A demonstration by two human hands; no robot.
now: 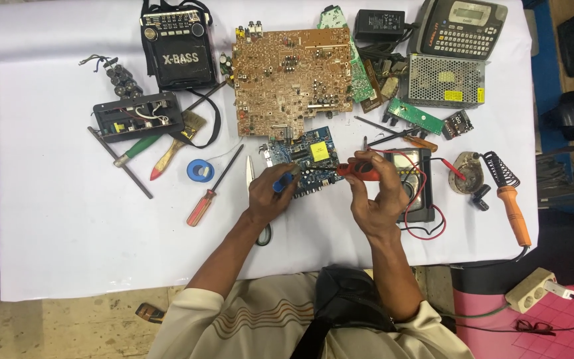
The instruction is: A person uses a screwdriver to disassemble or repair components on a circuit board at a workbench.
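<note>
A blue circuit board (310, 156) with a yellow square part lies in the middle of the white table (54, 226). My left hand (270, 194) holds a blue-handled tool (283, 181) against the board's near left edge. My right hand (379, 193) grips a red-handled tool (360, 171) whose tip points left at the board's right edge. Beneath my right hand sits a black multimeter (414, 183), its red lead looping around it.
A large brown circuit board (291, 80), black radio (178, 46), label printer (463, 28) and metal power supply (443, 81) fill the far side. Scissors (254, 193), a red screwdriver (207, 196), blue tape roll (200, 170) and brush (177, 143) lie left. An orange soldering iron (514, 213) rests right.
</note>
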